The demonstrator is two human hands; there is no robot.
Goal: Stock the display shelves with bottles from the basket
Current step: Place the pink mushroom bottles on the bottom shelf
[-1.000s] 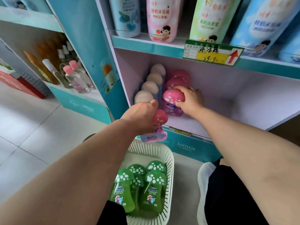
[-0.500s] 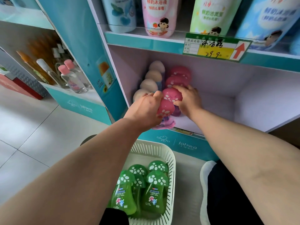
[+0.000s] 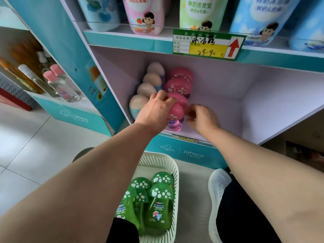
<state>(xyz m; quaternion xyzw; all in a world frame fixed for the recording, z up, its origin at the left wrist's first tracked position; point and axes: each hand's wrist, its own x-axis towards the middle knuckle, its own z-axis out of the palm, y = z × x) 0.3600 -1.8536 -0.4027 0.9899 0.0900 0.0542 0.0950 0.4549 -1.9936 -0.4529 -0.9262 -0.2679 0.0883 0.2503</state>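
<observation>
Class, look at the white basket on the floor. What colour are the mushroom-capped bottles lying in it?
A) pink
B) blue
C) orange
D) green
D: the mushroom-capped bottles in the white basket are green, while the left hand holds a pink bottle at the shelf.

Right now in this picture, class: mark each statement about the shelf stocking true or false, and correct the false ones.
1. The left hand grips the front pink bottle on the lower shelf. True.
2. The right hand grips that bottle too. False: it is beside the bottle, fingers loosely curled, holding nothing.
3. The white basket holds green bottles. True.
4. The basket stands on the shelf. False: it is down below the shelf's front edge.
5. The red arrow on the price tag points down. False: it points up.
</observation>
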